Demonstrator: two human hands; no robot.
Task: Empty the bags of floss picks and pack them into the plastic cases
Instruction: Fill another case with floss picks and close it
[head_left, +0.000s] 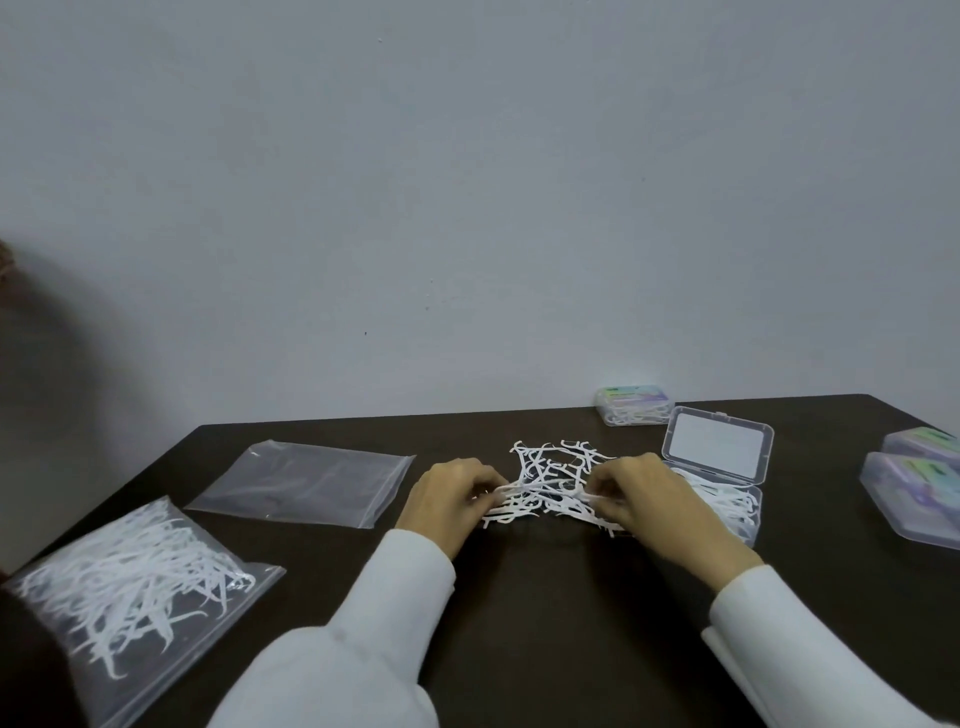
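floss picks: loose white pile on dark counter, between both hands
left hand: fingers curled, pinching picks at pile's left edge
right hand: fingers curled, pinching picks at pile's right edge
open case: clear plastic case just right of right hand, lid up, some picks inside
closed cases: one beyond right hand by wall; two stacked far right
empty bag: flat clear bag left of left hand
full bag: bag of picks further left, nearer the person
sleeves: white, both arms
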